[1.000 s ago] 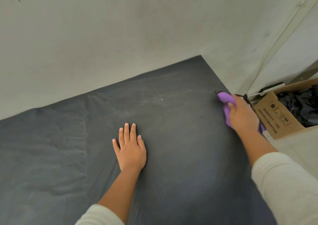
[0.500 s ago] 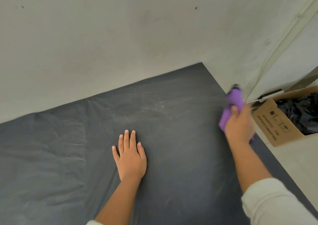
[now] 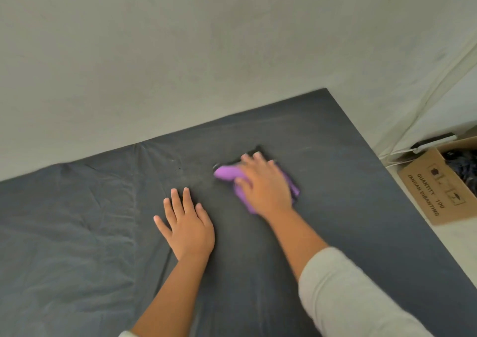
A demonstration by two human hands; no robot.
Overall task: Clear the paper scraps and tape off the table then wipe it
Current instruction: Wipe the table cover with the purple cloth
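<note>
2 bare hands lie on the dark grey cloth-covered table (image 3: 77, 246), which runs up to a pale grey wall (image 3: 180, 52) at its far edge. The left hand (image 3: 187, 227) rests flat, palm down, near the middle of the table, its fingers straight and slightly spread, thumb out to the left, holding nothing. The right hand (image 3: 263, 183), just beyond and to the right of the left one and not touching it, presses down on a crumpled purple cleaning cloth (image 3: 227, 174) that lies on the table top; the fingers are laid over the cloth and fairly close together, though motion blur makes it impossible to tell whether they curl round it or only push on it. A purple fold sticks out to the left of the hand, more purple shows at its right side, and a dark patch shows under the fingertips at the far side. Faint pale smears mark the table surface left of the cloth. Light grey sleeves cover both forearms, the right sleeve (image 3: 348, 292) showing plainly at the lower right. Off the table's right edge, 1 brown cardboard box (image 3: 436, 189) with black printed lettering stands on a pale floor, with something dark inside it.
</note>
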